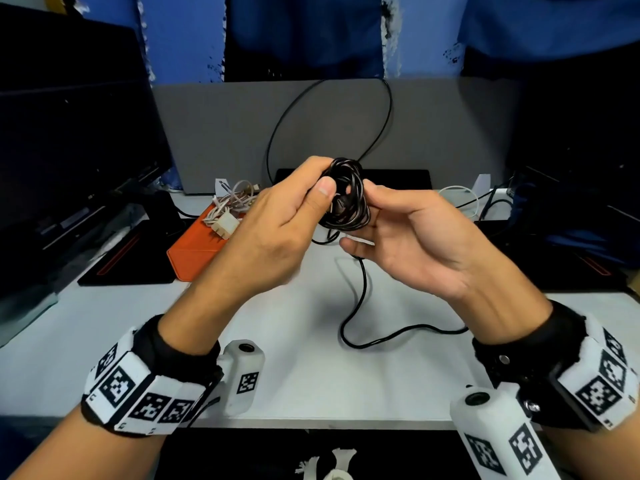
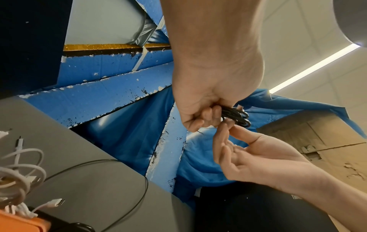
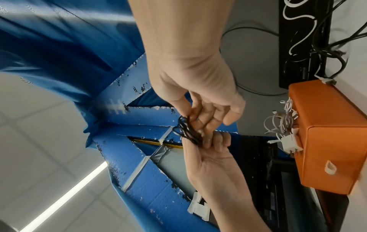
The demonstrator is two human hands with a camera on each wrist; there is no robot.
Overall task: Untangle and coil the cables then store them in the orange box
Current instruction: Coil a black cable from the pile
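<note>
Our left hand (image 1: 277, 220) grips the black cable coil (image 1: 346, 195), thumb pressed on its near face and fingers curled round the far side, holding it up above the table (image 1: 294, 375). Our right hand (image 1: 408, 237) lies relaxed beside it, fingers nearly straight and fingertips touching the coil's right edge, clasping nothing. We judge the winding only partly done: a loose tail (image 1: 360, 306) drops from the coil and snakes over the table, and a wide loop (image 1: 277, 126) rises behind it. To do this well we keep the left pinch firm so the turns do not spring apart, and let the right hand feed the slack round in even turns, easing out twist as we go.

The orange box (image 1: 194, 247) sits left of the coil, near but apart, with a bundle of white cables (image 1: 228, 206) heaped on its top. That heap may crowd the space we need. More stray wires (image 1: 464, 195) lie at the back right; we should keep the tail from catching them.
</note>
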